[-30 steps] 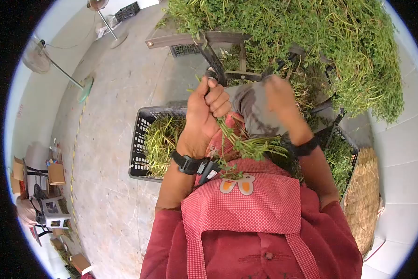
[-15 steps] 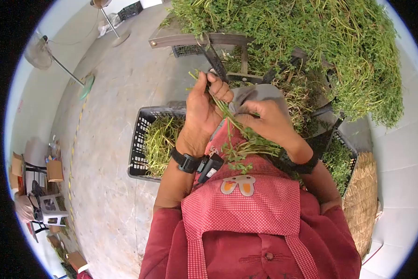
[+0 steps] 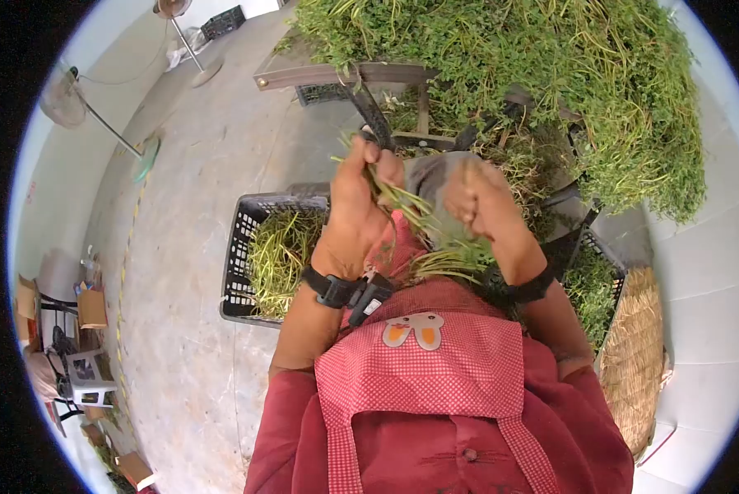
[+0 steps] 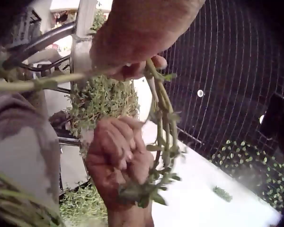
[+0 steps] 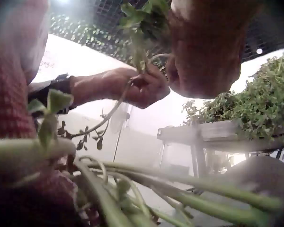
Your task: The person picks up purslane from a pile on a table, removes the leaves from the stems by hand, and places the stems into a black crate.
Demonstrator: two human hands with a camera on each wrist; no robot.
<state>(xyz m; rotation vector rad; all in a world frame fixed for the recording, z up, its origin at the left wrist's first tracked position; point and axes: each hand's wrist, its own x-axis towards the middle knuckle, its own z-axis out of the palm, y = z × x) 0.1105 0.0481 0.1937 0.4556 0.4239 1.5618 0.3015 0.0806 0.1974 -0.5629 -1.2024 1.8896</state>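
Observation:
In the head view my left hand (image 3: 360, 196) grips a bunch of green leafy stems (image 3: 423, 221) above my lap, the leafy ends trailing down toward my red checked apron (image 3: 423, 362). My right hand (image 3: 474, 202) is curled in a fist just to the right of it, pinching stems from the same bunch. From the left wrist camera, the right hand (image 4: 117, 156) appears clenched on a leafy sprig (image 4: 162, 137) that hangs from the left hand's fingers (image 4: 135, 68). The right wrist camera catches the left hand (image 5: 141, 88) pinching a thin stem (image 5: 109, 113).
A black crate (image 3: 239, 257) holding trimmed greens stands on the floor to my left. A big heap of greens (image 3: 542, 74) covers a low wooden table (image 3: 320, 72) ahead. At my right are another black crate (image 3: 604, 276) and a woven basket (image 3: 639, 354). Two standing fans (image 3: 69, 99) sit far left.
My right hand came back from the far side of my knee to the bunch, took hold of stems, and now sits clenched beside the left hand. The left hand kept its grip.

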